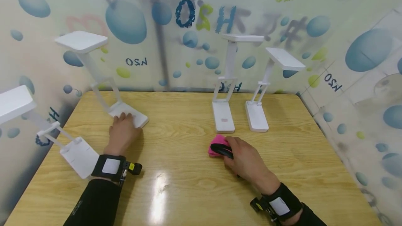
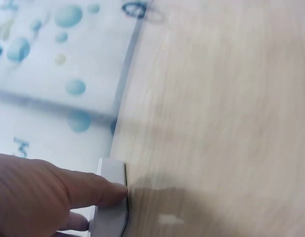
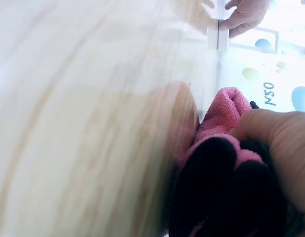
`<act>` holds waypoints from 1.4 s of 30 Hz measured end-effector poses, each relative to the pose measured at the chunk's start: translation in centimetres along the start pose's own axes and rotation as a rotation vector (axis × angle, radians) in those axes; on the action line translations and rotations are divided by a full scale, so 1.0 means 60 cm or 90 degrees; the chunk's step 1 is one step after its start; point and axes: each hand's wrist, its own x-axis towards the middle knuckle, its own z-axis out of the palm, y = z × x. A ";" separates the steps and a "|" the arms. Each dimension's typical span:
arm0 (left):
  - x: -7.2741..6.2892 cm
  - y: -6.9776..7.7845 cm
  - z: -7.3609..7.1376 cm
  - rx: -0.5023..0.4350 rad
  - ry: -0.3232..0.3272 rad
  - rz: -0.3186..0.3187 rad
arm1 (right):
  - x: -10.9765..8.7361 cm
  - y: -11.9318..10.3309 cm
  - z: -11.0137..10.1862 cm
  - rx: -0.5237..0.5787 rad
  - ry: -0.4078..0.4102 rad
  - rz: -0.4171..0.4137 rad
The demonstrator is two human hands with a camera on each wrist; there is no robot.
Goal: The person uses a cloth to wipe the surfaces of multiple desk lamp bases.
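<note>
My left hand (image 1: 123, 132) grips the base of a white folding desk lamp (image 1: 128, 109) at the back left. In the left wrist view, the thumb (image 2: 110, 193) lies on the edge of that lamp base (image 2: 112, 215). My right hand (image 1: 246, 156) holds a bunched pink cloth (image 1: 216, 141) with a black, loop-like part (image 1: 221, 150) against it, low over the table. Up close, the cloth (image 3: 222, 111) looks fluffy and the black parts (image 3: 207, 173) rounded; their exact kind cannot be told. Part of the bundle is hidden behind the fingers.
Another white lamp (image 1: 80, 156) stands at the left, beside my left forearm. Two more lamps, one nearer the middle (image 1: 223, 118) and one to its right (image 1: 257, 116), stand upright behind my right hand. A patterned wall (image 1: 188, 62) borders the wooden table (image 1: 185, 191).
</note>
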 end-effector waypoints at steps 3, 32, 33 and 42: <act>-0.015 0.030 0.018 0.011 0.019 0.087 | 0.000 0.000 -0.001 0.004 -0.007 0.005; -0.083 0.149 0.081 -0.182 -0.166 0.171 | 0.053 -0.024 -0.033 0.062 0.044 -0.023; -0.070 0.145 0.080 -0.180 -0.187 0.157 | 0.063 -0.035 -0.035 0.048 0.042 -0.051; -0.016 0.142 0.094 -0.234 -0.311 0.208 | 0.166 -0.115 -0.007 -0.087 -0.153 -0.143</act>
